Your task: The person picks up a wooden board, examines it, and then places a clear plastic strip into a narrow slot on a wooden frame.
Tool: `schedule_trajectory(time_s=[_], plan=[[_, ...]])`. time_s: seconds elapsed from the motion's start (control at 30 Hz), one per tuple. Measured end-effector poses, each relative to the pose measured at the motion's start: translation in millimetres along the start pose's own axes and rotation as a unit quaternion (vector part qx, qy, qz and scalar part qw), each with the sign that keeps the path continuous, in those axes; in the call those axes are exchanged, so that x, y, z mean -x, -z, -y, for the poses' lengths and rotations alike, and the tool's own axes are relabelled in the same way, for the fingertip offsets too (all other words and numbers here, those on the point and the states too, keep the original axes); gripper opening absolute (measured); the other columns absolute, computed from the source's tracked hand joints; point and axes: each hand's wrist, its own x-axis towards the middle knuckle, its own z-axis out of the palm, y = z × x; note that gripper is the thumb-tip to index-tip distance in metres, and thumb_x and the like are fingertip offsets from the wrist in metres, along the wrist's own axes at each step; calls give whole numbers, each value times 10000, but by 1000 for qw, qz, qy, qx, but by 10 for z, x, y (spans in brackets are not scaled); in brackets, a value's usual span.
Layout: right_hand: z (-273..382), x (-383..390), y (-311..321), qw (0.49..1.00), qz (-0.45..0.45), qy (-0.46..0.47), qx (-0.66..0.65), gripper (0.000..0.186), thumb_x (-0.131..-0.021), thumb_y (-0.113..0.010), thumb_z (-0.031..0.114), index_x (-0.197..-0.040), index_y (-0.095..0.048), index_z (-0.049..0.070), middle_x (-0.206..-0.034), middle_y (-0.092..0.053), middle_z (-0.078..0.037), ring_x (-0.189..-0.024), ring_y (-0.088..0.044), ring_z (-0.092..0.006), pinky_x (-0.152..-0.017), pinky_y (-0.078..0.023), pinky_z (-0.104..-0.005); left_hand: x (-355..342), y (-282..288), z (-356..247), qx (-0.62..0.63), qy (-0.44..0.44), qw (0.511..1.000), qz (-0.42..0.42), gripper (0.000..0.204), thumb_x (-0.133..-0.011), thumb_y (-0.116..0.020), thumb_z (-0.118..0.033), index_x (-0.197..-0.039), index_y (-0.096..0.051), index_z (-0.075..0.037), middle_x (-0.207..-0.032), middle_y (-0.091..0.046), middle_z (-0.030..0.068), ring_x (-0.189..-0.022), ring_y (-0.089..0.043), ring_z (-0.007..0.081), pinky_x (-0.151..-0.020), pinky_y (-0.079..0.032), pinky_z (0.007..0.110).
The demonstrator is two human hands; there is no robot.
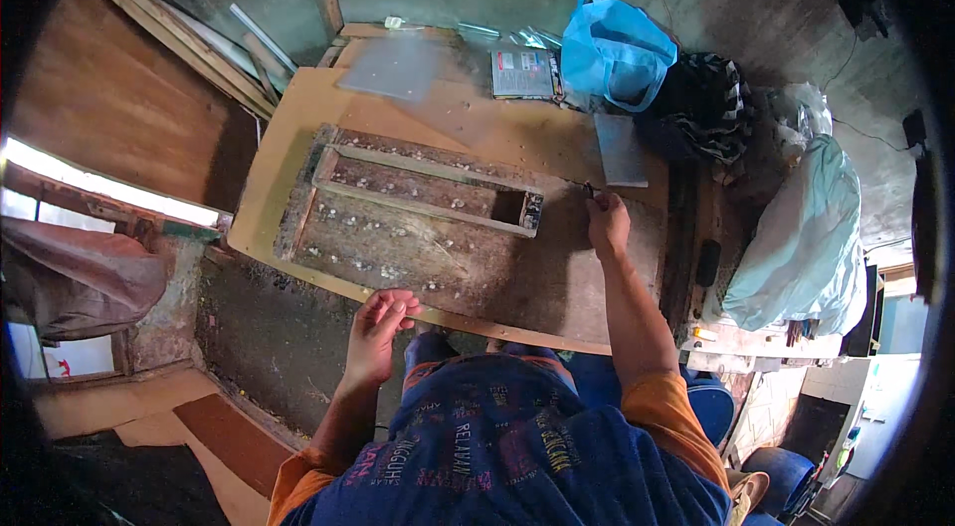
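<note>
On the right part of the worktop, my right hand point(608, 220) is closed, with a small dark object point(589, 191) sticking out past the fingertips. It is too small to tell its kind. My left hand point(383, 327) hovers at the worktop's near edge, thumb and fingers curled together. Whatever they may pinch is hidden. Between the hands lies a worn brown wooden board point(398, 242) dotted with small whitish bits. Along its far part rests a long narrow wooden frame point(428, 190), its right end to the left of my right hand.
The tan worktop point(264, 188) bears a translucent sheet point(390, 65), a flat printed packet point(522, 74), a blue bag point(617, 53) and a pale panel point(621, 150). A dark bundle point(696, 108) and pale cloth-like sack point(806, 237) crowd the right. Planks point(179, 33) lean at left.
</note>
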Motion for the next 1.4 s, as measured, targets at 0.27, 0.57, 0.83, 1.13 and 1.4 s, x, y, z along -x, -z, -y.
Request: schedule_trajectory(time_s=[0.27,0.57,0.83,1.13,1.4], plan=[[-103,85,-11,997,-66,20,20,227,-837,-678,230,-932,-658,24,-866,-682,-148,-831,-660,-276,-766,-497,-367,-53,153,-286,-77,-14,997,0,207,-943,-589,-198,-1065,-609,-32,-1022,-653,71,-953,-614,151,-807,-457,277],[48,1085,-208,994,7,107,-10,300,-886,-641,181,-1136,-597,22,-971,-664,-164,-838,-642,-255,-751,-501,-357,-647,958,-492,-319,-208,921,-84,319,-914,-630,-170,-1184,-567,-14,-1160,-620,132,-1072,-581,191,-887,-466,317],[82,1129,-582,996,-6,82,-33,334,-921,-610,172,-1220,-582,25,-1007,-669,-141,-868,-630,-209,-798,-492,-345,-1723,1534,-366,-438,-231,862,-107,590,-873,-659,-291,-1396,-432,-135,-1415,-454,129,-1312,-400,349,-1079,-314,477],[204,1150,-802,993,-26,21,-114,317,-947,-562,130,-1248,-590,33,-1000,-675,-82,-884,-591,-125,-774,-455,-266,-2021,1658,-354,-586,-211,776,-99,720,-871,-633,-387,-1486,-275,-273,-1492,-355,114,-1393,-273,371,-1083,-203,615],[411,1243,-856,981,-29,2,-189,356,-974,-517,97,-1313,-526,-10,-1072,-643,-54,-959,-574,-117,-868,-442,-251,-1985,1763,-434,-534,-236,810,-57,725,-850,-666,-371,-1472,-316,-243,-1465,-383,148,-1373,-296,385,-1094,-234,563]])
